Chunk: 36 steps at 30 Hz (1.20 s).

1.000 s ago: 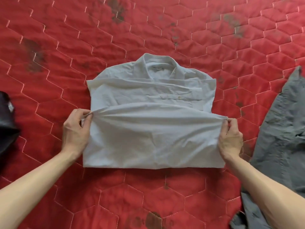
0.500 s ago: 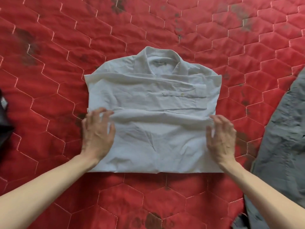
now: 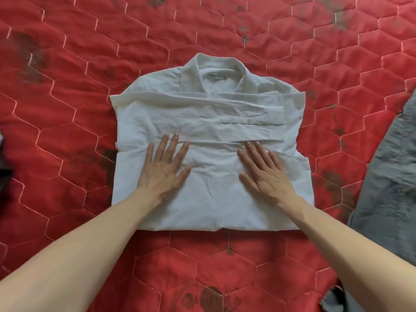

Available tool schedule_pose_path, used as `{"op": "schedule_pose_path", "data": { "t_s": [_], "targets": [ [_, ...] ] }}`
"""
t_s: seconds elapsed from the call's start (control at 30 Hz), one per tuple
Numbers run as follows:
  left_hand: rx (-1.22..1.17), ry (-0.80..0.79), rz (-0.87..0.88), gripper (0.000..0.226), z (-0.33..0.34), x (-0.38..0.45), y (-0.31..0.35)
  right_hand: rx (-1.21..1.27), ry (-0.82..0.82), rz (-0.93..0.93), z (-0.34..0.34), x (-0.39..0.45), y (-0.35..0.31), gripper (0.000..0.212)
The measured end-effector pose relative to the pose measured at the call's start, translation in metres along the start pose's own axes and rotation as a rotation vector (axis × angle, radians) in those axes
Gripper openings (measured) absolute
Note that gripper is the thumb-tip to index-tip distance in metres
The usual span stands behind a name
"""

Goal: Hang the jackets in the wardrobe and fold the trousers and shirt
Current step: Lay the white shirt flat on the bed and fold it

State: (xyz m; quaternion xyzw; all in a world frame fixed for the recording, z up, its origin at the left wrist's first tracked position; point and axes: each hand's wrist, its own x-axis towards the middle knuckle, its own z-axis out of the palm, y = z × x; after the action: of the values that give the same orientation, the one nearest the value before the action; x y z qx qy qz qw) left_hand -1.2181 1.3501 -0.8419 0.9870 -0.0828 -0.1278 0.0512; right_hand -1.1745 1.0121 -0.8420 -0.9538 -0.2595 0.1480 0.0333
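A red quilted bedspread (image 3: pixel 67 97), stitched in hexagons and marked with dark blotches, filled the whole view and carried everything. At its right edge lay a grey garment (image 3: pixel 389 176), crumpled and partly out of frame, and at the far left a dark item (image 3: pixel 3 163) showed only a sliver, too little to name. In the middle lay the white shirt (image 3: pixel 202 113), collar away from the person, sleeves crossed over the chest and the bottom part turned up over the body, so it sat as a compact rectangle. The left hand (image 3: pixel 163 172) and the right hand (image 3: pixel 266 174) both rested flat on the turned-up panel, fingers (image 3: pixel 173 143) straight and spread, gripping nothing, their tips near the panel's upper edge. The cloth looked thin, light and limp, creasing under the palms; it would likely slump and lose its fold if lifted by one corner. A safer hold would probably be both hands under the two side edges, or a pinch at the lower folded edge.
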Motion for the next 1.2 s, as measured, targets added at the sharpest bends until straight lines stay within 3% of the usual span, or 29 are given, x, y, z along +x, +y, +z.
{"op": "schedule_pose_path", "data": {
  "t_s": [0.07,0.2,0.27,0.4,0.5,0.7,0.83,0.9,1.03,1.2],
  "targets": [
    [0.035,0.053,0.140,0.070,-0.005,-0.023,-0.011,-0.012,0.037,-0.040,0.003,-0.017,0.009,0.068],
    [0.105,0.069,0.688,0.064,-0.002,-0.088,-0.031,0.042,0.065,0.008,0.013,-0.067,0.027,0.063],
    [0.177,-0.010,0.752,0.068,0.005,-0.110,-0.044,0.005,0.069,0.054,0.017,-0.091,0.040,0.063],
    [0.180,-0.076,0.443,0.073,0.008,-0.135,-0.072,-0.057,0.027,0.138,0.016,-0.116,0.052,0.071],
    [0.162,-0.063,0.361,0.074,0.006,-0.141,-0.069,-0.113,0.090,0.061,0.007,-0.117,0.037,0.070],
    [-0.024,0.087,0.215,0.066,0.005,-0.104,0.032,0.055,0.251,-0.174,0.000,-0.056,-0.104,0.062],
    [-0.098,0.091,-0.008,0.068,0.022,-0.067,0.087,0.188,0.252,0.021,0.031,-0.022,-0.152,0.064],
    [-0.104,0.104,-0.049,0.067,0.030,-0.063,0.074,0.172,0.247,0.070,0.043,-0.023,-0.140,0.061],
    [-0.099,0.133,-0.084,0.070,0.036,-0.077,0.026,0.057,0.238,-0.011,0.044,-0.045,-0.078,0.062],
    [-0.036,0.079,-0.168,0.075,0.031,-0.100,-0.046,0.072,0.287,0.303,0.035,-0.074,0.006,0.062]
  ]
}}
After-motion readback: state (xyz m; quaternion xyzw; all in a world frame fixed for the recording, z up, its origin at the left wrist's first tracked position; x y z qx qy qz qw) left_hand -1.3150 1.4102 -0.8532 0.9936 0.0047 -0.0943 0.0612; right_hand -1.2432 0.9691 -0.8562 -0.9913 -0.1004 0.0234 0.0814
